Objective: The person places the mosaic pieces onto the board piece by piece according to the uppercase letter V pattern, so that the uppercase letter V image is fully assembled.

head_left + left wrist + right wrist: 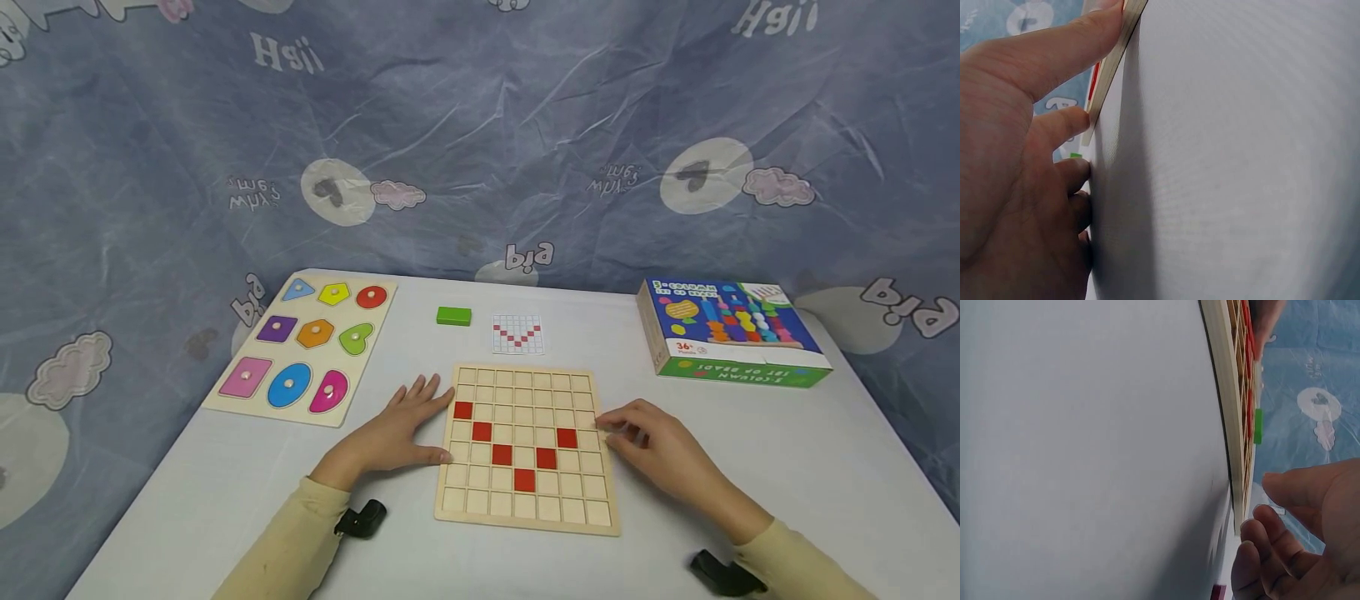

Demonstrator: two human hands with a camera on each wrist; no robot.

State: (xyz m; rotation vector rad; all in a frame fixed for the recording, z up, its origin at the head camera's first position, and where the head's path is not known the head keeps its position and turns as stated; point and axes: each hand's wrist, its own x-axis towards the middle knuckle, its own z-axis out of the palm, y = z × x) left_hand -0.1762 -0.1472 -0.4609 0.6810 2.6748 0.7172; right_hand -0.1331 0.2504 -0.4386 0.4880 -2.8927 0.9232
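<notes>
A wooden grid board point(536, 526) lies flat on the table, with several red square tiles point(524, 480) set in its cells in a V-like line. My left hand point(397, 429) rests at the board's left side, fingers spread; its thumb and index finger touch the edge, as the left wrist view shows too. At the right edge is my right hand point(656, 442), fingers loosely bent and thumb apart; the right wrist view shows nothing held between them. Behind the board lies a small pattern card point(517, 335) printed with a grid and red squares. Left of the card sits a green block point(453, 317).
A shape puzzle board point(300, 350) with colourful knobbed pieces lies at the back left of the white table point(750, 433). A bead-set box point(738, 333) stands at the back right. Behind the table hangs a patterned blue-grey cloth point(480, 125).
</notes>
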